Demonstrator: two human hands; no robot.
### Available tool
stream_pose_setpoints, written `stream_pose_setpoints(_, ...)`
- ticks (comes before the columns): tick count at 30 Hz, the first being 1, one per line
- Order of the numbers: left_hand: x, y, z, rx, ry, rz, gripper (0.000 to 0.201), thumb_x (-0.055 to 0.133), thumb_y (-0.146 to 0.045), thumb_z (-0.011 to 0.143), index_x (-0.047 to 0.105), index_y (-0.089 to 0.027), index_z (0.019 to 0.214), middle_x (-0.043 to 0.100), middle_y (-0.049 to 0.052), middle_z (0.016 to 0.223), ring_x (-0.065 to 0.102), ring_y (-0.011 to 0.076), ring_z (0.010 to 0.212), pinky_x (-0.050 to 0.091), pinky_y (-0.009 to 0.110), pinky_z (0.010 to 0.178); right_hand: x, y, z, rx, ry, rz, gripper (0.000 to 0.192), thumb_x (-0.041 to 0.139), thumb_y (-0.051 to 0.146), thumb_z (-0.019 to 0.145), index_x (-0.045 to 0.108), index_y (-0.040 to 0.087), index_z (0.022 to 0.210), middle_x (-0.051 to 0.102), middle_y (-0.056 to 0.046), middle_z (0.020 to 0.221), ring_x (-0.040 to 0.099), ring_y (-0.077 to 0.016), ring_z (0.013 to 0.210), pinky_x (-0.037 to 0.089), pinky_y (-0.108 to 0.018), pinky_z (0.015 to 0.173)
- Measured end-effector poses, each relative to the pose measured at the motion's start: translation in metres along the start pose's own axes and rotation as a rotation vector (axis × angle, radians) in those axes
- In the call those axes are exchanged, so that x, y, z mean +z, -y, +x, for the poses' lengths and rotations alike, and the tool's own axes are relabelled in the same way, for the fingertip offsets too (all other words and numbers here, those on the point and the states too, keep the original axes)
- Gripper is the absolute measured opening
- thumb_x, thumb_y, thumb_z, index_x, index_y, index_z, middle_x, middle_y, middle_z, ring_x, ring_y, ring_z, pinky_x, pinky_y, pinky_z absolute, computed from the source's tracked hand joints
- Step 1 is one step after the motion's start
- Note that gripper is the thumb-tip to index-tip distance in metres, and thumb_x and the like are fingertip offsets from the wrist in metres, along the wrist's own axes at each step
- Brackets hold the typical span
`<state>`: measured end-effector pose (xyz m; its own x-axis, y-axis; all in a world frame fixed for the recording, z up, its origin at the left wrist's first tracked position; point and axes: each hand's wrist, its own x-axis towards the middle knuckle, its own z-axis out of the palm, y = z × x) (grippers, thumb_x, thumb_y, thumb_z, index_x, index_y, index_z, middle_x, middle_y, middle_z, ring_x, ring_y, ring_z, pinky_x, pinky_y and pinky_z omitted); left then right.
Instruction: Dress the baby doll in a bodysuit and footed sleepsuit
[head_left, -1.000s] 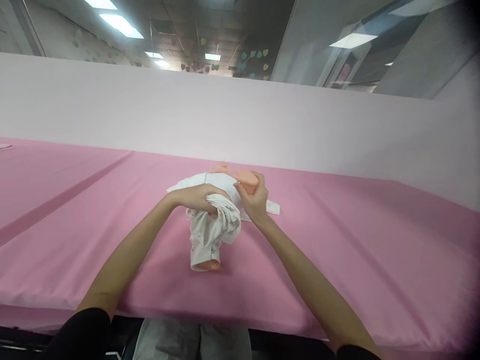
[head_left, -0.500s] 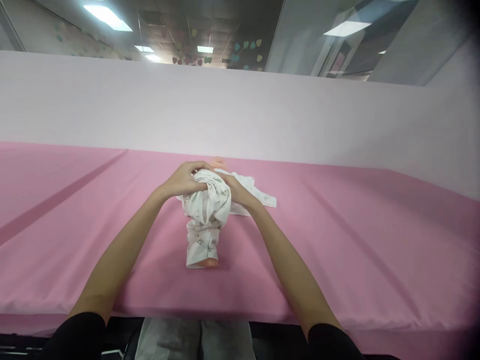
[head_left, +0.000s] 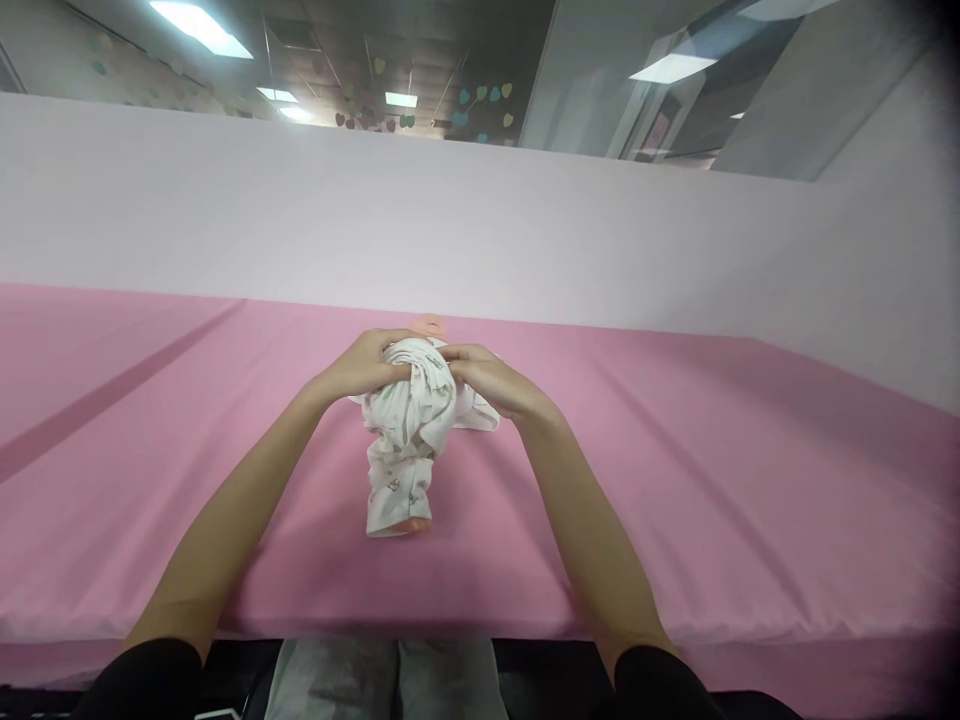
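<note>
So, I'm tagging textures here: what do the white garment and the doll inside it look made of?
The white garment looks like soft, matte knit cotton with a small print; it bunches into folds under both hands. The doll looks like smooth peach vinyl or plastic, though only a foot tip and a bit of head show.

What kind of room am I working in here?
Likely an office-type room set up as a work station: a table under a pink cloth, a pale partition behind it, ceiling light panels and hanging paper hearts.
</note>
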<state>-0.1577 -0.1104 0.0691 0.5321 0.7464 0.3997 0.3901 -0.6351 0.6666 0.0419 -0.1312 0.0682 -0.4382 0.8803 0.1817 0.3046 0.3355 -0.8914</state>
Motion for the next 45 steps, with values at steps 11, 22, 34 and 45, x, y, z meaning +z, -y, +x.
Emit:
stream_pose_setpoints(11,-0.004,-0.015,-0.012,-0.088,0.09,0.065,0.029,0.051,-0.022,0.069,0.066,-0.016,0.093,0.059,-0.002,0.069,0.047,0.0103,0.056,0.036,0.021,0.049,0.039,0.014,-0.02,-0.036,-0.153,-0.648,0.071,0.048,0.019,0.077,0.025,0.017,0.144,0.062,-0.012,0.104,0.059,-0.0275,0.086,0.046,-0.039,0.073)
stream_pose_setpoints(22,-0.011,-0.021,-0.015,-0.038,0.189,0.159,0.017,0.05,-0.02,0.067,0.062,-0.017,0.079,0.053,-0.002,0.065,0.043,0.0112,0.055,0.032,0.022,0.048,0.02,0.008,-0.018,-0.091,-0.141,-0.526,0.054,0.051,0.023,0.076,0.047,0.024,0.13,0.064,-0.005,0.101,0.057,-0.0236,0.082,0.042,-0.033,0.07)
stream_pose_setpoints(34,-0.008,-0.017,-0.014,0.029,0.21,0.162,0.038,0.046,-0.017,0.068,0.065,-0.017,0.1,0.065,0.0,0.083,0.053,0.0131,0.068,0.038,0.021,0.056,0.009,0.003,-0.017,-0.078,-0.033,-0.504,0.048,0.052,0.022,0.077,0.052,0.024,0.125,0.06,-0.006,0.117,0.055,-0.026,0.099,0.043,-0.034,0.077)
stream_pose_setpoints(45,-0.009,-0.005,-0.009,-0.011,0.308,-0.076,0.045,0.058,-0.02,0.07,0.064,-0.016,0.115,0.068,0.005,0.096,0.059,0.0161,0.08,0.045,0.023,0.063,-0.013,-0.001,-0.017,-0.094,0.327,-0.291,0.068,0.058,0.021,0.074,0.038,0.026,0.139,0.054,-0.005,0.127,0.053,-0.0255,0.108,0.048,-0.035,0.082)
